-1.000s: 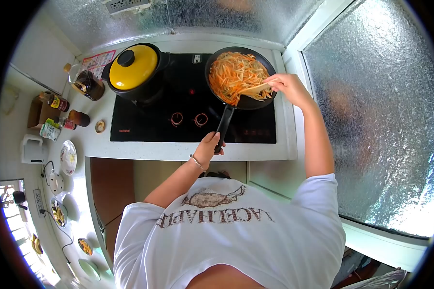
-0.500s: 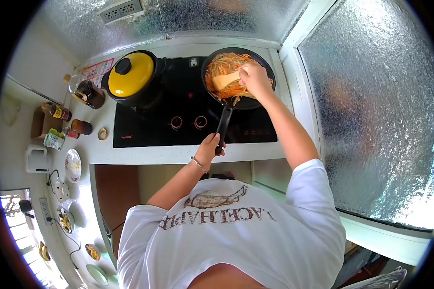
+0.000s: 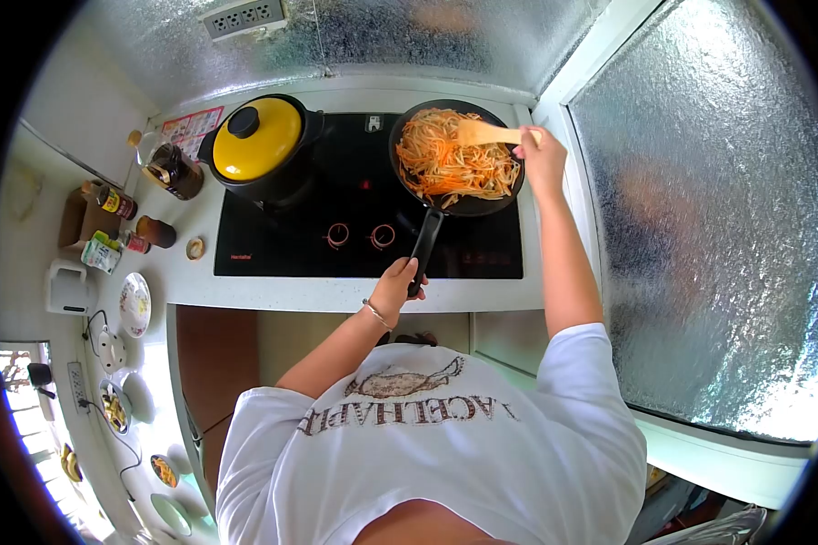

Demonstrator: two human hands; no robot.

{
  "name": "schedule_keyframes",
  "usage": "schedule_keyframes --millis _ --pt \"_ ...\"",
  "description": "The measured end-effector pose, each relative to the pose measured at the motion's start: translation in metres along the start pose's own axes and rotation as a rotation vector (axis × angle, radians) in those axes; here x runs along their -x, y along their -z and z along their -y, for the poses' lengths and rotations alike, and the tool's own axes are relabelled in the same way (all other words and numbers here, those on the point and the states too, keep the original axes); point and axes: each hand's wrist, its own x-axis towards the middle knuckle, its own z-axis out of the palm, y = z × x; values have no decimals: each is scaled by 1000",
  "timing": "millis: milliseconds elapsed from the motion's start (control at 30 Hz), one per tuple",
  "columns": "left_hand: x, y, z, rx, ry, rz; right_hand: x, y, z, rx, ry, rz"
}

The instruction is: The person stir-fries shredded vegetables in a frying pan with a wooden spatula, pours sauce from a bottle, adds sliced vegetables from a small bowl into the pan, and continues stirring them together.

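A black frying pan (image 3: 478,211) rests on the right side of the cooktop, filled with shredded vegetables (image 3: 454,168) in orange and pale strands. My left hand (image 3: 397,286) is wrapped round the pan's black handle (image 3: 426,241) near its end. With my right hand (image 3: 543,156), at the pan's right rim, I grip a wooden spatula (image 3: 486,133). Its flat blade lies over the far part of the shreds; whether it presses into them I cannot tell.
Left of the pan on the black glass cooktop (image 3: 291,236) stands a dark pot with a yellow lid (image 3: 262,141). Bottles (image 3: 174,173) and a flowered plate (image 3: 135,304) stand along the left counter. A textured glass panel (image 3: 700,236) borders the right side.
My right hand has moved right, from over the shreds to the pan's edge, and the spatula has swung with it. The shreds lie differently in the pan. My left hand keeps its hold.
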Motion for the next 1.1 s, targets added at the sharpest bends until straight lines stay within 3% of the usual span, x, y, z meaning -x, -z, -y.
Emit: schedule_keyframes --millis 100,167,200,233,333,400,433,500,600,733,833,900,1033,1100 --pt "0 0 1 -16 -5 0 -13 -3 -7 84 32 28" --pt "1 0 0 -9 2 5 -22 -23 -32 219 435 54" --pt "1 1 0 -9 3 5 -11 -26 -18 168 202 161" --pt "1 1 0 -6 3 6 -5 -32 -24 168 202 160" --pt "0 1 -1 -8 8 13 13 -37 -34 174 363 274" --pt "-1 2 -1 -5 7 11 27 -23 -14 358 532 380" --pt "-1 2 -1 3 3 18 29 -16 -3 359 538 385" --pt "-1 3 0 12 -1 25 30 -4 11 333 353 369" --pt "-2 2 0 1 5 5 30 -20 16 262 523 277" --pt "0 2 2 0 -4 5 6 -58 -20 305 485 194" --pt "-1 2 -1 2 3 -5 9 -57 -15 205 425 319" --pt "0 2 -1 18 15 -9 19 -36 -6 279 526 452" --pt "-1 4 2 12 -3 -1 39 15 36 165 285 513" --pt "-2 4 1 26 8 1 44 12 34 168 305 577"
